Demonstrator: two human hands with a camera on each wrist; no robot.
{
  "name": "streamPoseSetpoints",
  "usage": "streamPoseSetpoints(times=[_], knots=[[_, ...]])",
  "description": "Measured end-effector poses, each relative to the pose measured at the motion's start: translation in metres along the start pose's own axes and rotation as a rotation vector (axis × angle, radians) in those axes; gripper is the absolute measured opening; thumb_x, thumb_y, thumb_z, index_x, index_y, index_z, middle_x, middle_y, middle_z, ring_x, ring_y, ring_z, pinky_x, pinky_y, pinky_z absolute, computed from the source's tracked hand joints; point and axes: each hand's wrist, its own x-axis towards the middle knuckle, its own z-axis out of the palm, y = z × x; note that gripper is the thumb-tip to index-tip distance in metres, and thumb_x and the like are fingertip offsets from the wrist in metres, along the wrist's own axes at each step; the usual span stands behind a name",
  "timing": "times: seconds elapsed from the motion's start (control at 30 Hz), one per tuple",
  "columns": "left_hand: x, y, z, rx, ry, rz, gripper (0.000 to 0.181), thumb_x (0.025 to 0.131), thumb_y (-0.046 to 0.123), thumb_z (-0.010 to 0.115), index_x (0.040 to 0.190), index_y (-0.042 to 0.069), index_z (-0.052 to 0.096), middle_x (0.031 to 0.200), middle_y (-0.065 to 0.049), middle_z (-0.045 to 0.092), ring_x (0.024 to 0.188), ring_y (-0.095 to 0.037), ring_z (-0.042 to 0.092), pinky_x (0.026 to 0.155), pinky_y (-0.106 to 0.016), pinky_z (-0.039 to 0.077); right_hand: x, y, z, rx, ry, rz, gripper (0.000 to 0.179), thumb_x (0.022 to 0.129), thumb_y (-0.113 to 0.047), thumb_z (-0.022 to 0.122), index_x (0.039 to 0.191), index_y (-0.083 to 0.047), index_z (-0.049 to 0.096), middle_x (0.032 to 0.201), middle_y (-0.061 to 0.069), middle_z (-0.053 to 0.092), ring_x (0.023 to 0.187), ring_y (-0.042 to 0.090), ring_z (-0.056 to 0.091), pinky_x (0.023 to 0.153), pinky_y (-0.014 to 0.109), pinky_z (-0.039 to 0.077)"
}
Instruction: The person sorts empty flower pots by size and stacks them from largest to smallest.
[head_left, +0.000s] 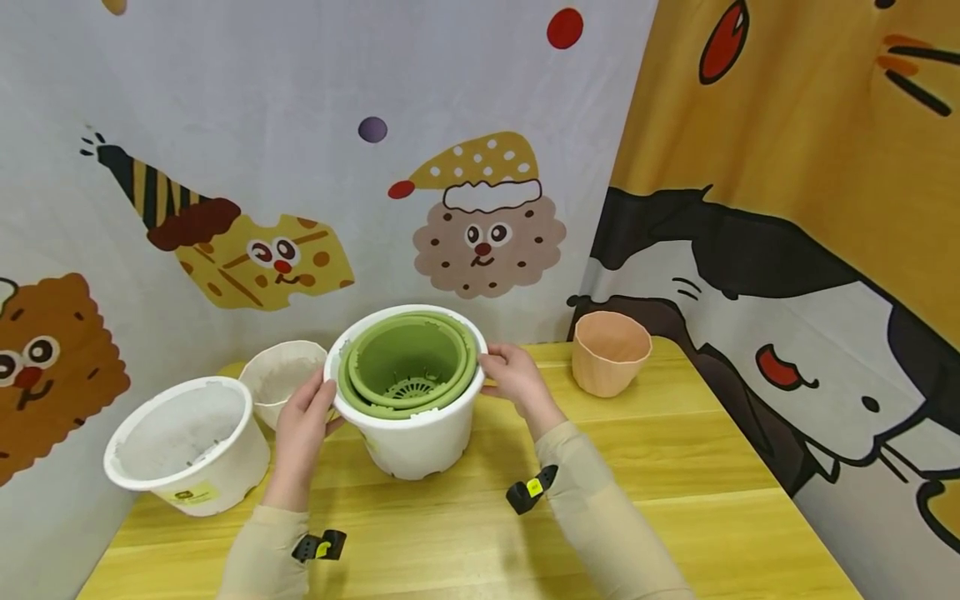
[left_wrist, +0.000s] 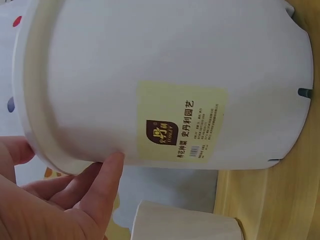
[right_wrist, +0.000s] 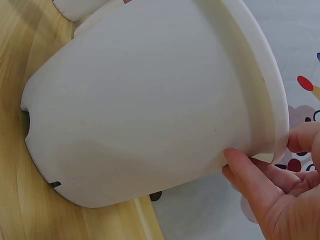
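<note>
A pale printed cloth [head_left: 285,75] backs the far edge of the yellow wood-grain table [head_left: 675,467]. Near mid far edge: a big white round plastic pot [head_left: 420,450], thick rim, held at/just above the tabletop; can't tell if the wood bears its wt. A 2nd white round plastic pot [head_left: 187,433] sits by the left edge, prob. parked aside so both arms get room. Inside the held pot: an outer green round plastic pot [head_left: 397,413], then an inner green round plastic pot [head_left: 408,354] w/ slotted base, presumably nested to save space. An off-white thin-rimmed plastic-looking pot [head_left: 273,379] is near the far-left corner, partly behind the 2nd white pot; a peach faceted plastic-looking pot [head_left: 609,358] near the far-right corner, well apart from the rest.

Left hand [head_left: 302,408] & right hand [head_left: 517,375] take opp. sides of the held pot's rim, prob. to keep the stack level; on each, thumb & fingers pinch the rim, fingertips under it against the wall.

Pale-yellow rectangular label [left_wrist: 181,122] on the held pot: logo w/ "STANLEY", then "养花种菜 史丹利园艺", a barcode, fine print too small to read. Similar small yellow sticker [head_left: 193,494] on the 2nd pot: text illegible.
</note>
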Motion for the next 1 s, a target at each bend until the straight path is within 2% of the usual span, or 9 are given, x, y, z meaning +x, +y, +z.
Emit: streamPoseSetpoints(times=[0.27,0.47,0.7,1.0], knots=[[-0.012,0.000,-0.003,-0.056,-0.026,-0.002,0.052,0.105,0.031,0.049,0.153,0.012,0.039,0.151,-0.008,0.040,0.106,-0.001,0.056,0.083,-0.020,0.055,-0.002,0.001,0.001,0.004,0.008,-0.004,0.042,0.100,-0.014,0.057,0.135,0.008,0.052,0.128,0.025,0.059,0.112,0.034,0.061,0.082,0.039,0.059],[-0.019,0.000,-0.005,-0.058,-0.038,-0.017,0.053,0.105,0.033,0.049,0.153,0.013,0.037,0.150,-0.007,0.042,0.103,0.003,0.058,0.084,-0.019,0.054,-0.003,0.001,0.002,0.008,0.010,-0.007,0.043,0.101,-0.014,0.056,0.137,0.008,0.050,0.129,0.025,0.059,0.113,0.035,0.060,0.083,0.040,0.059],[-0.027,-0.002,-0.007,-0.025,-0.025,-0.023,0.051,0.105,0.033,0.049,0.153,0.016,0.040,0.148,-0.006,0.045,0.104,0.002,0.059,0.085,-0.021,0.055,-0.003,0.002,0.003,-0.001,0.021,-0.015,0.042,0.101,-0.015,0.056,0.137,0.007,0.051,0.128,0.024,0.059,0.113,0.034,0.060,0.083,0.039,0.059],[-0.034,-0.008,-0.012,-0.057,-0.001,-0.029,0.057,0.105,0.032,0.050,0.154,0.010,0.035,0.147,-0.017,0.045,0.110,-0.007,0.060,0.085,-0.020,0.055,-0.003,0.004,0.004,-0.007,0.031,-0.033,0.042,0.101,-0.015,0.056,0.135,0.008,0.052,0.127,0.025,0.060,0.112,0.034,0.061,0.081,0.038,0.059]])
